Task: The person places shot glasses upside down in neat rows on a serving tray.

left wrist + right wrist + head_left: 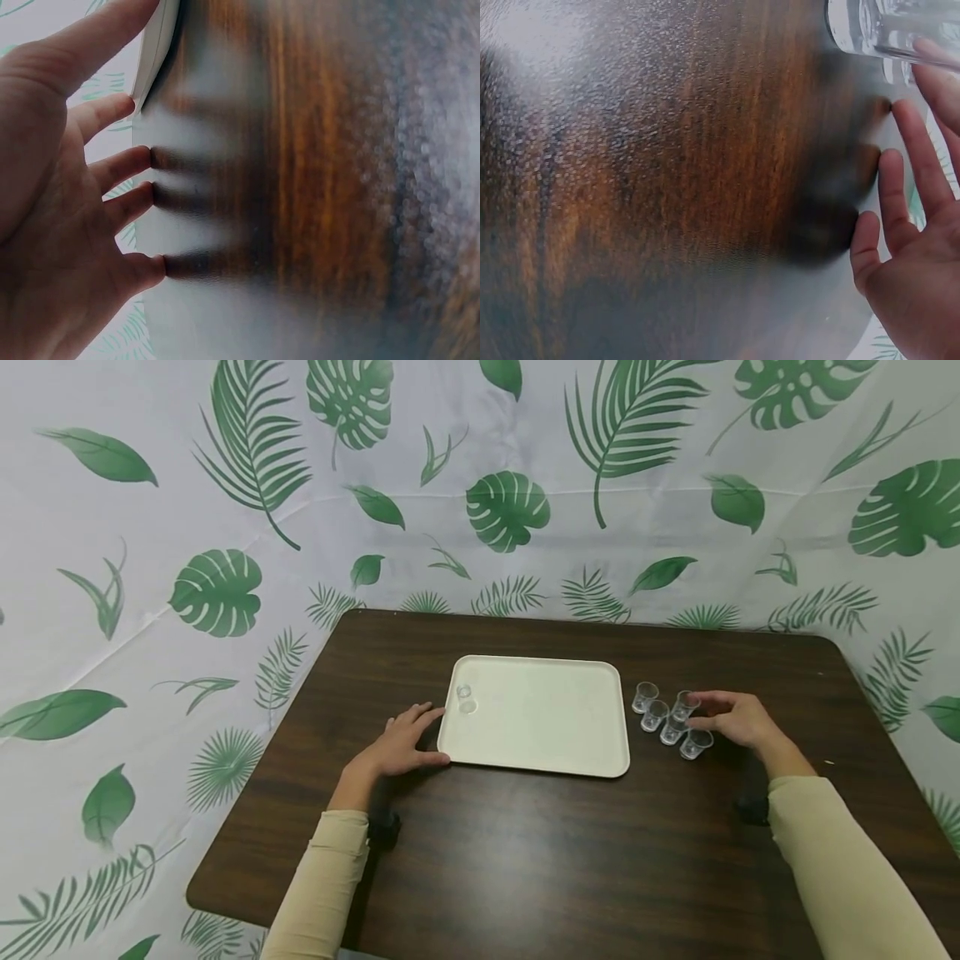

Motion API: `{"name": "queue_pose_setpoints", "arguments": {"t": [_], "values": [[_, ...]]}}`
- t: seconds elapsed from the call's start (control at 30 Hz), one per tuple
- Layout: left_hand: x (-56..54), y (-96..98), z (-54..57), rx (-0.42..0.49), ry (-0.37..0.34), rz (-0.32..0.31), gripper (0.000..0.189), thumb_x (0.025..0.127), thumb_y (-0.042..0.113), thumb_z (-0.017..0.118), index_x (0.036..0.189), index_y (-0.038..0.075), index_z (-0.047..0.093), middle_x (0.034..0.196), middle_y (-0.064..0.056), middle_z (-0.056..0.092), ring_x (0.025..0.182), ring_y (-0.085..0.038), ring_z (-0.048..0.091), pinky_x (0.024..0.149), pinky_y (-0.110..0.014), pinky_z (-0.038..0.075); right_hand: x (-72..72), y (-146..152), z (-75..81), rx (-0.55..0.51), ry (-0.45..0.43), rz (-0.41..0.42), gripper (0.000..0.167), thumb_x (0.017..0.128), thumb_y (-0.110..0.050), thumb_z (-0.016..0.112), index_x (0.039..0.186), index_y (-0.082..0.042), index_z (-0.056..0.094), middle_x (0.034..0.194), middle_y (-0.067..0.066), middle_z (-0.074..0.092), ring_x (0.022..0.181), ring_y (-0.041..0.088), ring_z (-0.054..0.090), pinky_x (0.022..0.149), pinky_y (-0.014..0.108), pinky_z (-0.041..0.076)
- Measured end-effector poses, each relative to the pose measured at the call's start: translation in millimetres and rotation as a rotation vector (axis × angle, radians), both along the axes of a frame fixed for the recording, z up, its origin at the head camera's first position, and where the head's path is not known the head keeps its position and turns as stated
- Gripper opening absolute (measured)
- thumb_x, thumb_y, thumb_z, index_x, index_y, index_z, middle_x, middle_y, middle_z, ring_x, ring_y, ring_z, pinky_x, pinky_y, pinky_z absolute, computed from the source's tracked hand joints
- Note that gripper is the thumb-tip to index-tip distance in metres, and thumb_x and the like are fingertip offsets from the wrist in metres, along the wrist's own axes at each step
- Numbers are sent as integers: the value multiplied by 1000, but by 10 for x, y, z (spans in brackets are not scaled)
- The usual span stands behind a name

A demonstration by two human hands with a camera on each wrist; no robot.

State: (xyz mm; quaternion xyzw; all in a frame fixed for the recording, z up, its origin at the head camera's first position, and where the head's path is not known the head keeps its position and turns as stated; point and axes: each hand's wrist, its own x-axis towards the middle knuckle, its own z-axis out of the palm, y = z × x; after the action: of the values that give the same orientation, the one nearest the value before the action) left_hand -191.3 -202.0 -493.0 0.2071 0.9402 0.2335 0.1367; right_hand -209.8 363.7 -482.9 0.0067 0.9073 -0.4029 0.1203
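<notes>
My left hand (405,745) lies at the left end of a cream rectangular tray (540,718). Its thumb and index finger touch the rim, and the other fingers are spread on the table. Near that end of the tray stands a small clear glass (467,700), apparently upside down. To the tray's right, several clear shot glasses (654,717) are clustered upright. My right hand (738,718) pinches one shot glass (684,707) between thumb and index finger. In the right wrist view a glass (892,30) shows beside the fingers, partly cut off.
Dark wood-grain table (525,860) carries everything, with rounded corners and shiny reflections. A white cloth (420,552) printed with green leaves hangs behind and to the sides. A tiny pale scrap (828,762) lies right of my right hand.
</notes>
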Motion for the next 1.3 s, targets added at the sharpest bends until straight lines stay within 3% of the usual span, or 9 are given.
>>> {"name": "queue_pose_setpoints", "arguments": {"t": [0.27,0.6,1.13,1.23,1.3], "values": [[-8,5,-1,3,17,-15,91,85,54,72,156,18,29,159,-18,21,145,-42,16,108,-70,10,6,-16,-16,4,-5,-11,68,87,-42,75,135,1,57,137,30,49,125,46,44,95,55,42],[-1,-9,-5,-4,13,-10,91,85,54,71,157,19,28,160,-17,20,146,-41,16,108,-70,9,1,-57,-41,-17,-1,-19,71,84,-47,76,135,0,58,139,27,51,132,47,37,100,58,37],[0,0,16,8,7,-18,90,85,53,71,156,18,28,160,-18,20,146,-41,15,108,-70,9,-35,-26,-68,2,16,-23,70,86,-46,74,132,4,59,139,29,49,131,48,38,99,58,37],[-8,3,21,11,6,-21,90,85,53,71,156,18,28,160,-18,19,146,-41,15,108,-70,10,-28,-32,-57,2,25,-23,68,86,-44,74,131,4,59,137,30,50,130,48,39,96,54,40],[-11,2,23,12,8,-23,90,85,53,71,156,18,29,159,-19,20,145,-42,15,108,-70,10,-21,-39,-47,6,38,-23,66,87,-43,74,131,4,59,136,29,51,128,46,41,91,46,43]]}}
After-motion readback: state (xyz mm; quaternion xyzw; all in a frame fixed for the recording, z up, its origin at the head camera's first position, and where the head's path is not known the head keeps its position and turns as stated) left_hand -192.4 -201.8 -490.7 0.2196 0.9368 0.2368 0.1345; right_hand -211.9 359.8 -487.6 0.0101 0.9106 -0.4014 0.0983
